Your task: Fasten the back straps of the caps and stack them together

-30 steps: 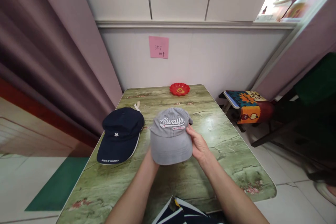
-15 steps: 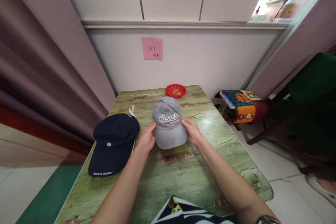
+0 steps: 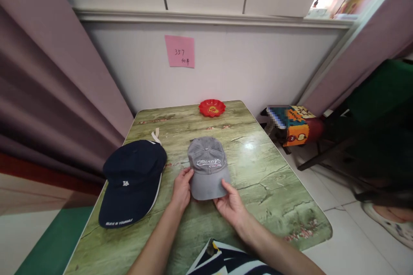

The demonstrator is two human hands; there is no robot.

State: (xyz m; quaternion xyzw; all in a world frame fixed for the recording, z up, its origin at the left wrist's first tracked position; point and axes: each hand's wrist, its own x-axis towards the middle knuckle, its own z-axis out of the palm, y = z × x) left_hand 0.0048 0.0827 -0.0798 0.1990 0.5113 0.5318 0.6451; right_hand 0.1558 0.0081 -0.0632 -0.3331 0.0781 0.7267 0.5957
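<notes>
Grey cap (image 3: 209, 187), lettered: held at the middle of the table (image 3: 264, 172), brim nearest. Left side pinched by the left hand (image 3: 182, 188), fingers curled in; right front of brim gripped by the right hand (image 3: 231, 207), thumb above, fingers partly hidden beneath. Navy cap (image 3: 134, 167): laid to the left. Red dish (image 3: 212, 108): set near the far edge.

Grey cap (image 3: 208, 165): plain grey crown and brim, white lettering on front. Navy cap (image 3: 133, 180): white small letters, pale edge along brim. Dish (image 3: 212, 108): bright red, yellow figure in middle. Bench (image 3: 267, 172): green wood-like pattern, dark crack lines, reddish patches. Paper note (image 3: 180, 51): pink, dark writing. Curtain (image 3: 74, 60): mauve. Wall (image 3: 241, 64): white. Clothing (image 3: 245, 264): navy with white stripes, little yellow.
</notes>
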